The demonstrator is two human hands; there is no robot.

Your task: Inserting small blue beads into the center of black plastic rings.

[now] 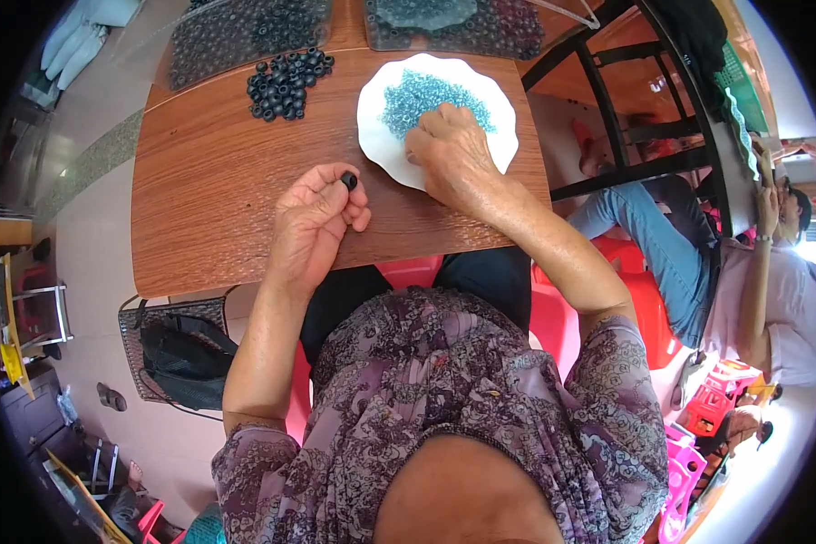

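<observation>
My left hand (306, 222) is raised over the table's near edge, its thumb and fingers pinched on a small black ring-shaped piece (349, 180) with a hole through it. To its right is a white plate (372, 136) with a wavy rim, holding a heap of tiny see-through blue pieces (417, 95). My right hand (453, 154) reaches over this plate with its fingers curled down at the heap. Its fingertips are hidden, so what they grip does not show. Farther off, a loose pile of black ring-shaped pieces (286, 86) lies on the wooden table (208, 208).
Two see-through containers, the left one (236, 41) and the right one (508, 36), hold many black pieces at the table's far side. A black bag (186, 363) sits in a mesh basket at lower left. Another person in jeans (648, 240) sits to the right.
</observation>
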